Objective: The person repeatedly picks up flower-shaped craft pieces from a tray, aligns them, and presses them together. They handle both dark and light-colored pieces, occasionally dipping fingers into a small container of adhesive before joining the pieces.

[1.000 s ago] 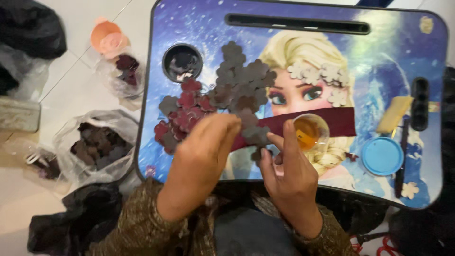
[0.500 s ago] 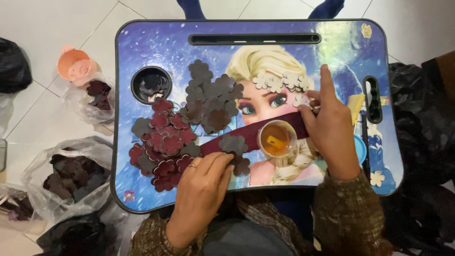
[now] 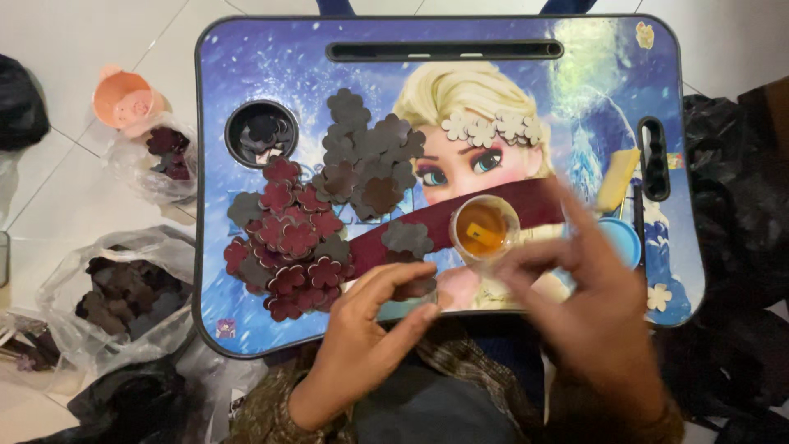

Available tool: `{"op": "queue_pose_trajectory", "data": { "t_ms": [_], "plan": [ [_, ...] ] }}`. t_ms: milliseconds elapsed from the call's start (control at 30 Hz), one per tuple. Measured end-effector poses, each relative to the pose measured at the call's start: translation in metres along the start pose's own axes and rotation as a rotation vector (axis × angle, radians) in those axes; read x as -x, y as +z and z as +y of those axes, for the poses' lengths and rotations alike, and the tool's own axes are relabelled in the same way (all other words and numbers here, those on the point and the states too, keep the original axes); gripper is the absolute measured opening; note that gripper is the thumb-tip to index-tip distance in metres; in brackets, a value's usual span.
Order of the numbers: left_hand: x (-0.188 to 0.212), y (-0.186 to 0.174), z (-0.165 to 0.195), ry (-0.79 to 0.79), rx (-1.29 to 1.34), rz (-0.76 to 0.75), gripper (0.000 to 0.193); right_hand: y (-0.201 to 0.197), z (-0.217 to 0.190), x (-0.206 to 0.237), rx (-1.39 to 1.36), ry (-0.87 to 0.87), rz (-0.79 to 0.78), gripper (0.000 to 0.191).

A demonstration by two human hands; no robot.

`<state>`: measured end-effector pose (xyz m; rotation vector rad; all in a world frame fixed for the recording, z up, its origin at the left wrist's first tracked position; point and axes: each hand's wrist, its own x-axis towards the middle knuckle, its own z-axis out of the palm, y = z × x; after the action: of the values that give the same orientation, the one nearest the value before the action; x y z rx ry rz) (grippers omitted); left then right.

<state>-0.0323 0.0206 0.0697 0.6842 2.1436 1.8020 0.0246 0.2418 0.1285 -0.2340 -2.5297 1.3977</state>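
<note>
My left hand (image 3: 374, 325) rests at the near edge of a blue picture-printed lap table (image 3: 271, 57). Its thumb and forefinger pinch a dark flower cutout (image 3: 417, 288) lying on the end of a maroon strip (image 3: 538, 201). My right hand (image 3: 579, 304) hovers blurred over the table's near right part, just beside a small clear cup of orange liquid (image 3: 485, 228); I cannot make out anything in its fingers. Another grey flower (image 3: 407, 238) sits on the strip. A heap of maroon flowers (image 3: 292, 247) and grey-brown flowers (image 3: 366, 160) covers the table's left middle.
A row of cream flowers (image 3: 493, 127) lies at upper centre. The round cup hole (image 3: 261, 131) holds dark pieces. A blue lid (image 3: 623, 238) and a yellow piece (image 3: 616, 177) lie at right. Plastic bags of cutouts (image 3: 123, 288) and an orange cup (image 3: 123, 97) are on the floor at left.
My right hand has left the cream flowers at upper right and come back toward the near edge by the cup. My left hand stays at the strip's end.
</note>
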Motion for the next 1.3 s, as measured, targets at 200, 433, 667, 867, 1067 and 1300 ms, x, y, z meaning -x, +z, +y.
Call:
{"op": "queue_pose_trajectory", "data": {
  "t_ms": [200,433,667,867,1067,1300],
  "plan": [
    [0.006,0.023,-0.020,-0.278,0.422,-0.099,0.016,0.026,0.005,0.020,0.019,0.102,-0.104,0.087],
    [0.015,0.021,-0.036,-0.401,0.297,0.021,0.017,0.024,0.033,-0.002,0.634,-0.294,0.097,0.052],
    [0.016,0.020,-0.038,-0.444,0.366,0.003,0.019,0.035,0.047,-0.005,0.704,-0.320,0.055,0.048],
    [0.014,0.022,-0.040,-0.448,0.386,0.021,0.020,0.034,0.047,-0.004,0.697,-0.308,0.050,0.045],
    [0.014,0.019,-0.039,-0.414,0.366,0.029,0.019,0.031,0.046,-0.004,0.665,-0.311,0.071,0.047],
    [0.015,0.020,-0.040,-0.409,0.450,0.035,0.019,0.032,0.044,-0.001,0.611,-0.313,0.101,0.048]
  ]
}}
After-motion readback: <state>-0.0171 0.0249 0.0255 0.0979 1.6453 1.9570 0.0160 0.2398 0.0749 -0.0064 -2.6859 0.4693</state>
